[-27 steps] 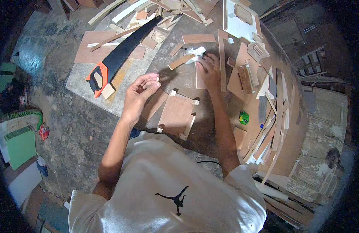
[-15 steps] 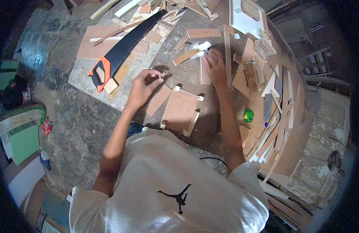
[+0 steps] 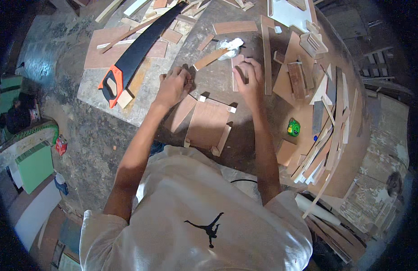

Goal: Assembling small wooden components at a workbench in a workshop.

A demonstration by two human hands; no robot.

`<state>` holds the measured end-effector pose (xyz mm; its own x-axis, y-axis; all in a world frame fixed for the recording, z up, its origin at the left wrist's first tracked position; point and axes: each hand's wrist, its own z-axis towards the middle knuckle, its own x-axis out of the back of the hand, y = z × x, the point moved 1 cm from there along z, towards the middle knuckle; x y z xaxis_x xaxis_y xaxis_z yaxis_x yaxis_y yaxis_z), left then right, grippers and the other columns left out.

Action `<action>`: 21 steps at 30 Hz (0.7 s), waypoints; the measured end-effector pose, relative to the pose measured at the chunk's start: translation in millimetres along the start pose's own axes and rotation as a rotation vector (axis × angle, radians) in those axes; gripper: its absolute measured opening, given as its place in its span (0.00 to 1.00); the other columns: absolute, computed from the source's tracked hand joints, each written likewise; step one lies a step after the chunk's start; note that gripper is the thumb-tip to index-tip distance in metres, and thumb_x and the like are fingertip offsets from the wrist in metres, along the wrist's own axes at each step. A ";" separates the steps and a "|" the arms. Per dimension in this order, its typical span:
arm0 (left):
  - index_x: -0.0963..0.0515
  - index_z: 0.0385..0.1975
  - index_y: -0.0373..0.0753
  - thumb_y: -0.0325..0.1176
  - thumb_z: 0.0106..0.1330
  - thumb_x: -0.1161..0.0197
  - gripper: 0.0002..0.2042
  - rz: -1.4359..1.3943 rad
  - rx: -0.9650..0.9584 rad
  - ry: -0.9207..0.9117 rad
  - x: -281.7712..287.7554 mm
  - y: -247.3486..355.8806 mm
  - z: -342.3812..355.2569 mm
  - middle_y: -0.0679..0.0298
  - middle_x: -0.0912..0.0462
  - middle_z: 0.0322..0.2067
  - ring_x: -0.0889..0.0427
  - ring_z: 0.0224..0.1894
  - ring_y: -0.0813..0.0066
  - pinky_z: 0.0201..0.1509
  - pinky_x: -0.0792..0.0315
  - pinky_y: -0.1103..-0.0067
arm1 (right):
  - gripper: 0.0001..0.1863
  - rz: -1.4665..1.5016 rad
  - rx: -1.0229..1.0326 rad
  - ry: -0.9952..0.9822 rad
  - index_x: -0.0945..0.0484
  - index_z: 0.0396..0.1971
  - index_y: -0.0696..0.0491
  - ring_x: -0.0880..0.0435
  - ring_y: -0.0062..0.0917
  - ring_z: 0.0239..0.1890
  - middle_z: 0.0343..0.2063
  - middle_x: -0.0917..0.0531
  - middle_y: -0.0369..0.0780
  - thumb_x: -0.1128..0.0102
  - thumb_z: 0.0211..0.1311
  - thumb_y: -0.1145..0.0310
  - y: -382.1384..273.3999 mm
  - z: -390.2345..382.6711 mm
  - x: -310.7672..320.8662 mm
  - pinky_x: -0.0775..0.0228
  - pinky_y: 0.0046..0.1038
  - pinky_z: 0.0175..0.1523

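Observation:
My left hand point(image 3: 175, 86) is palm-down on the work table, fingers curled around something small that is hidden. My right hand point(image 3: 250, 83) has thumb and fingers apart, its tips at a pale wooden strip point(image 3: 235, 79). Above them, a loose brown wood piece point(image 3: 209, 59) lies against a crumpled white plastic bag point(image 3: 231, 46). Between my forearms sits a square plywood panel point(image 3: 207, 124) with small blocks at its corners, beside a longer offcut point(image 3: 179, 113). A black handsaw point(image 3: 141, 49) with an orange handle lies to the left.
Offcuts point(image 3: 335, 122) pile along the right side, near a green tape measure point(image 3: 294, 128). A white-faced board point(image 3: 290, 13) is at the back right, more scraps point(image 3: 172, 35) at the back left. Green panels point(image 3: 35, 165) stand low on the left.
My left hand has moved forward and turned from pinching in the air to curled fingers down on the table. My right hand has drawn back slightly from the white bag.

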<state>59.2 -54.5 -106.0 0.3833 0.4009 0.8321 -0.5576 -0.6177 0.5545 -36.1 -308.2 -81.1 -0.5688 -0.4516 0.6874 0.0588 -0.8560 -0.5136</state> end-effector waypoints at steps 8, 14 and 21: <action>0.24 0.43 0.41 0.35 0.59 0.36 0.14 0.196 0.034 -0.088 -7.4 6.9 9.0 0.57 0.25 0.49 0.26 0.52 0.52 0.54 0.35 0.54 | 0.14 0.130 -0.060 -0.001 0.21 0.39 0.57 0.22 0.39 0.50 0.48 0.24 0.43 0.29 0.53 0.72 -4.6 -14.9 3.5 0.28 0.35 0.54; 0.23 0.44 0.42 0.36 0.58 0.35 0.14 0.264 0.039 -0.072 -9.0 11.3 9.7 0.58 0.26 0.49 0.26 0.51 0.52 0.54 0.35 0.54 | 0.15 0.201 -0.053 -0.048 0.24 0.41 0.58 0.21 0.41 0.48 0.48 0.27 0.45 0.31 0.54 0.75 -3.9 -17.9 1.9 0.26 0.36 0.51; 0.23 0.43 0.44 0.36 0.58 0.35 0.14 0.292 0.074 -0.047 -11.0 17.4 6.8 0.59 0.27 0.51 0.27 0.52 0.53 0.54 0.36 0.54 | 0.13 0.226 -0.059 -0.049 0.22 0.40 0.58 0.21 0.39 0.50 0.47 0.24 0.44 0.31 0.55 0.72 -2.7 -24.5 -5.0 0.28 0.34 0.53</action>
<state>50.3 -74.2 -105.6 0.2498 0.1684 0.9535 -0.5949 -0.7503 0.2883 -53.5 -297.5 -95.8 -0.5061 -0.6426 0.5752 0.1308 -0.7164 -0.6853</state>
